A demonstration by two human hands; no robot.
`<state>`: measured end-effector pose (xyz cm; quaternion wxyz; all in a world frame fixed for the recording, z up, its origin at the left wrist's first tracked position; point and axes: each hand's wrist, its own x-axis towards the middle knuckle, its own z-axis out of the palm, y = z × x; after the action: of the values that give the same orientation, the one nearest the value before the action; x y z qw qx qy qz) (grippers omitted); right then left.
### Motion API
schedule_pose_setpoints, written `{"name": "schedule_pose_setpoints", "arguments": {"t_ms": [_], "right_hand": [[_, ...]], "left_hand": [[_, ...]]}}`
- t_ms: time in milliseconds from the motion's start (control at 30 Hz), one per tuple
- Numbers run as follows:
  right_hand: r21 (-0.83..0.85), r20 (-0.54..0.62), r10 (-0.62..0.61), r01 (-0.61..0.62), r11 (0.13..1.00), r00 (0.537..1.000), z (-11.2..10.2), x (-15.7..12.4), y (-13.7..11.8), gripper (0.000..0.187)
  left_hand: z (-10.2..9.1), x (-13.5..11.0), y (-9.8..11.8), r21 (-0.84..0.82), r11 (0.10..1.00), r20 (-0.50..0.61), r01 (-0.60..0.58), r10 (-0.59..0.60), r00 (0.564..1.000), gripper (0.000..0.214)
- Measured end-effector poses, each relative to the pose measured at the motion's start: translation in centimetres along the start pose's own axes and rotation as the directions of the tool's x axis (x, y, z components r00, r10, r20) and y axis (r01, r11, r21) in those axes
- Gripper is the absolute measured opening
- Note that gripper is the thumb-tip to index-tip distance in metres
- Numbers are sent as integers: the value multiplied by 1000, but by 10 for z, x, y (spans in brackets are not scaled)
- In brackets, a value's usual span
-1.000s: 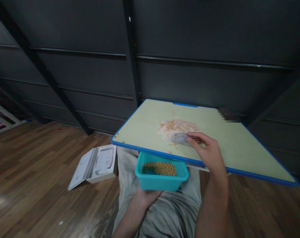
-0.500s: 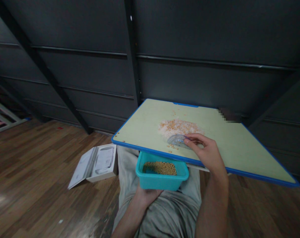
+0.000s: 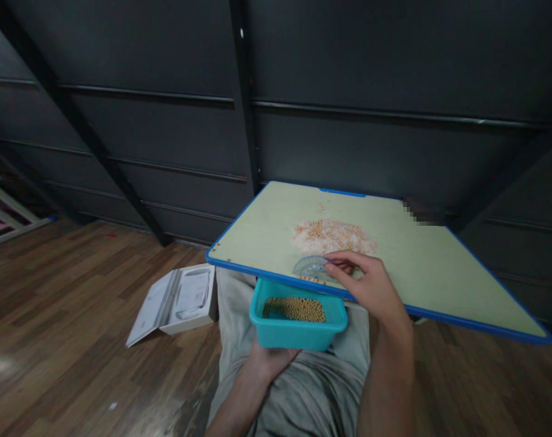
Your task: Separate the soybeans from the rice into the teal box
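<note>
Over the pale green, blue-rimmed board [image 3: 449, 276], the right hand [image 3: 370, 281] slants in from the right, knuckles up. Below it, a turquoise plastic tub [image 3: 298, 335] of tan beans [image 3: 303, 309] sits on the left hand [image 3: 270, 360], whose fingers are mostly hidden; their spread cannot be told. Right thumb and fingertips pinch a clear, half-round plastic protractor [image 3: 310, 265] near the board's close edge, beside loose beans [image 3: 308, 279].

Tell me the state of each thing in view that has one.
Clear protractor, pinched by right hand.
Teal tub, open, partly filled with beans, left hand beneath.
White box, open, lid folded out.
Grain pile, mixed white and golden, spread on the board.
</note>
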<state>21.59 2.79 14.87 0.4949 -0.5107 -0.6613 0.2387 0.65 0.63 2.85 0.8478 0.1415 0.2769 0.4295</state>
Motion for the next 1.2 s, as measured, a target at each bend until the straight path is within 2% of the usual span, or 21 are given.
{"name": "schedule_pose_setpoints", "arguments": {"t_ms": [167, 300, 500, 700, 1000, 1200], "right_hand": [[23, 67, -18, 17, 1000, 998, 4, -2, -5, 12], [-20, 74, -40, 42, 999, 996, 3, -3, -5, 11], [-183, -84, -198, 180, 966, 977, 0, 4, 5, 12], [-165, -180, -143, 113, 980, 973, 0, 6, 16, 16], [-145, -305, -168, 129, 981, 937, -1, 5, 7, 13], [-137, -301, -137, 99, 986, 944, -4, 3, 10, 14]], "left_hand": [[11, -4, 4, 46, 999, -60, 9, -6, 998, 54], [1, -1, 1, -10, 1000, -18, 14, -14, 1000, 57], [-20, 3, -4, -92, 995, 4, 29, -29, 1000, 43], [-20, 2, -4, -89, 995, -67, 42, -48, 997, 37], [-20, 0, -3, -207, 976, -111, 72, -96, 989, 40], [-19, -1, -2, -214, 974, -132, 74, -104, 986, 44]]}}
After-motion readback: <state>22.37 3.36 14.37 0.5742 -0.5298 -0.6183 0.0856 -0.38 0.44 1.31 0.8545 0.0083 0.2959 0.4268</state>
